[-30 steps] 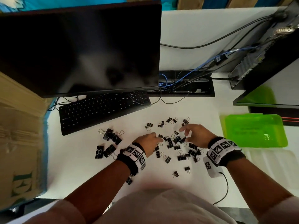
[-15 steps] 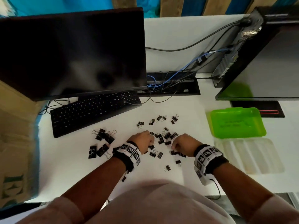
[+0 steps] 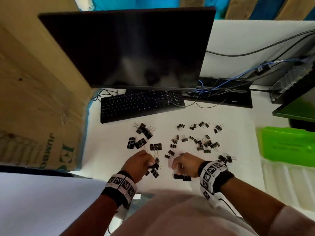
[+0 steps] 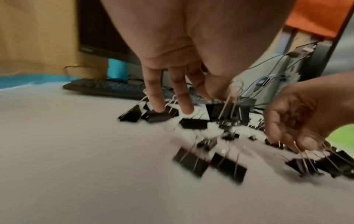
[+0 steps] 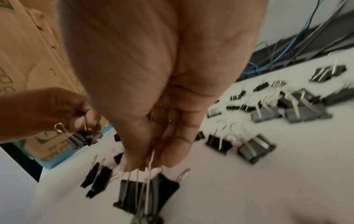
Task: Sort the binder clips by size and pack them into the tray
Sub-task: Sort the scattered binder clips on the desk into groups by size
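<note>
Black clips [image 5: 145,195] hang from the right hand [image 3: 186,165], whose thumb and fingers [image 5: 172,153] pinch their wire handles just above the desk [image 3: 235,130]; in the head view a short row of clips shows under this hand at the near edge. The left hand [image 3: 138,163] is beside it, apart from it, its thumb and forefinger pinched on the wire handles of a small bunch of clips [image 5: 82,138], while its other fingers [image 4: 181,97] reach straight down toward clips lying on the desk; the left wrist view is too blurred to tell whether they touch. Two more clips lie flat just near of the left hand [image 4: 208,165].

Beyond the left hand lies a loose group of large clips [image 3: 144,138], some overlapping. Beyond the right hand a scatter of small clips [image 3: 202,143] spreads over the middle of the desk, with a few more in a loose row farther back [image 3: 200,126] and a small clump just right of the right wrist [image 3: 226,158].

The green tray [image 3: 288,147] lies at the right edge of the desk, well apart from both hands, and a pale ridged piece [image 3: 286,181] lies just near of it; what either holds cannot be made out.

Behind the clips a black keyboard [image 3: 141,105] lies at a slant in front of a dark monitor [image 3: 126,48]. A cardboard box [image 3: 37,103] stands to the left of the desk, and cables [image 3: 238,79], some blue, run along the back right.
</note>
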`<state>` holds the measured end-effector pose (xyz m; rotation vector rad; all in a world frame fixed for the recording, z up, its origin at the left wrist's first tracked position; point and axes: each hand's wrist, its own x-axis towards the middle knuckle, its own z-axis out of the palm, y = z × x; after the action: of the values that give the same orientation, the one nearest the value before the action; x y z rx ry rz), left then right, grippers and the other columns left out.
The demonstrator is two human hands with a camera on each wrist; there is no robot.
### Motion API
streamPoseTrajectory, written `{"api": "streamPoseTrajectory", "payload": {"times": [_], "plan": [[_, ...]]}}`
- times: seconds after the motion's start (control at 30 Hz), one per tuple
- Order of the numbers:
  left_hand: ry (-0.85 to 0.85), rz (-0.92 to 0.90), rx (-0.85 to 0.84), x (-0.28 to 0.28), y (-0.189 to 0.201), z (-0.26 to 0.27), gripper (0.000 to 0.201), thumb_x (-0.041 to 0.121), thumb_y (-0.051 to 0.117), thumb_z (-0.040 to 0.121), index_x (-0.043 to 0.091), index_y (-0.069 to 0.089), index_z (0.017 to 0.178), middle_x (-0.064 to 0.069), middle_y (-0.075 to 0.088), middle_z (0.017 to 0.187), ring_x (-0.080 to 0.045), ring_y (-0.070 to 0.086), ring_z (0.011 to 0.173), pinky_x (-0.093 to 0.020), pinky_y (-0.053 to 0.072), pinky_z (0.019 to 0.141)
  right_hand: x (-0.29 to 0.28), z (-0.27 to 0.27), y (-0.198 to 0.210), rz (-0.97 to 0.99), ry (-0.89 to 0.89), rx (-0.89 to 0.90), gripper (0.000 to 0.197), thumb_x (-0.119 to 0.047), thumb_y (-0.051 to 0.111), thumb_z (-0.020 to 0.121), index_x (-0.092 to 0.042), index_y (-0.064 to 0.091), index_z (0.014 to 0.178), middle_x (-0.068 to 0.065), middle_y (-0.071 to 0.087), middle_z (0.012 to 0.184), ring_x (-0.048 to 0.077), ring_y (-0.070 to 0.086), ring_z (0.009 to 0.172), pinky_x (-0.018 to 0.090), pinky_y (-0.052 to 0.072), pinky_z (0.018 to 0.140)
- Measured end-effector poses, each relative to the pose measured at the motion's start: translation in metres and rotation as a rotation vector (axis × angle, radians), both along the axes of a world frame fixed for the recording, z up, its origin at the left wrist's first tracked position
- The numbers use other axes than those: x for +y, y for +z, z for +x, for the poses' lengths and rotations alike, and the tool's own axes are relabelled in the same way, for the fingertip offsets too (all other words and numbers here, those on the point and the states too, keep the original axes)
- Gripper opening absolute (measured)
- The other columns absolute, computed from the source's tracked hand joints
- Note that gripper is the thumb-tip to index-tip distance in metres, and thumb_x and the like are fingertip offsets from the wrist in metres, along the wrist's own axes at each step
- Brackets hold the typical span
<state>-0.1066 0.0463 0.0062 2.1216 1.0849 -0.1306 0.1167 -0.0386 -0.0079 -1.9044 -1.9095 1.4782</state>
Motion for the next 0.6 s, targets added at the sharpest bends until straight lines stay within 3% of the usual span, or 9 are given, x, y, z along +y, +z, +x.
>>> {"api": "streamPoseTrajectory", "payload": {"times": [0.07,0.13,0.17,0.23,0.3,0.37,0.47,0.6], "plan": [[0.137,-0.002,-0.023,-0.008,-0.014,-0.021,0.014,0.013,0.056,0.09,0.02,0.067,0.085,0.005,0.055,0.09,-0.014,0.058,0.084,-0.028,0.046,0.079,0.003,-0.012,-0.011,-0.065,-0.084,0.052,0.032,-0.004,0.051,0.087,-0.016,0.058,0.115,-0.002,0.065,0.088,0.014,0.06,0.08,0.003,0.04,0.068],[0.251,-0.013,-0.05,-0.016,-0.023,-0.031,0.014,0.008,0.059,0.087,0.017,0.069,0.083,0.005,0.054,0.086,-0.014,0.058,0.081,-0.019,0.043,0.074,0.009,-0.019,-0.017,-0.1,-0.175,0.101,0.038,-0.001,0.049,0.086,-0.02,0.054,0.119,-0.003,0.063,0.077,0.019,0.063,0.077,0.015,0.05,0.073],[0.302,-0.027,-0.071,-0.019,-0.026,-0.034,0.015,0.006,0.06,0.086,0.016,0.07,0.081,0.005,0.054,0.085,-0.014,0.058,0.081,-0.014,0.041,0.072,0.013,-0.022,-0.018,-0.099,-0.192,0.097,0.04,-0.001,0.049,0.086,-0.022,0.052,0.121,-0.003,0.064,0.078,0.019,0.063,0.079,0.023,0.052,0.078],[0.404,-0.072,-0.13,-0.022,-0.032,-0.036,0.014,0.002,0.062,0.084,0.013,0.07,0.08,0.002,0.054,0.085,-0.015,0.058,0.081,-0.005,0.038,0.069,0.021,-0.029,-0.02,-0.053,-0.154,0.015,0.046,-0.004,0.051,0.086,-0.024,0.046,0.127,0.001,0.066,0.09,0.02,0.063,0.088,0.027,0.05,0.081],[0.432,-0.086,-0.173,-0.023,-0.035,-0.037,0.01,0.002,0.064,0.082,0.01,0.07,0.084,0.0,0.055,0.087,-0.012,0.058,0.081,-0.003,0.037,0.07,0.027,-0.037,-0.02,-0.037,-0.154,-0.026,0.047,-0.004,0.05,0.087,-0.022,0.045,0.13,0.008,0.065,0.101,0.024,0.063,0.094,0.023,0.048,0.077],[0.408,-0.067,-0.188,-0.023,-0.039,-0.039,0.012,0.004,0.064,0.083,0.01,0.068,0.092,0.003,0.054,0.093,-0.004,0.055,0.081,-0.003,0.036,0.071,0.031,-0.047,-0.019,-0.044,-0.162,0.02,0.045,0.001,0.046,0.088,-0.016,0.047,0.13,0.014,0.064,0.099,0.026,0.065,0.086,0.019,0.048,0.066],[0.409,-0.051,-0.192,-0.023,-0.045,-0.046,0.027,0.002,0.061,0.083,0.019,0.063,0.104,0.007,0.051,0.108,-0.006,0.055,0.093,-0.003,0.037,0.075,0.035,-0.06,-0.02,-0.015,-0.15,0.058,0.035,0.002,0.042,0.092,-0.001,0.049,0.126,0.018,0.065,0.092,0.017,0.068,0.074,0.008,0.042,0.051],[0.419,-0.027,-0.206,-0.024,-0.051,-0.052,0.036,-0.006,0.057,0.084,0.021,0.06,0.108,0.006,0.048,0.118,-0.009,0.054,0.101,-0.004,0.041,0.079,0.04,-0.074,-0.026,0.022,-0.128,-0.013,0.035,-0.005,0.05,0.088,-0.006,0.052,0.123,0.011,0.067,0.093,0.026,0.065,0.09,0.019,0.047,0.073]]}}
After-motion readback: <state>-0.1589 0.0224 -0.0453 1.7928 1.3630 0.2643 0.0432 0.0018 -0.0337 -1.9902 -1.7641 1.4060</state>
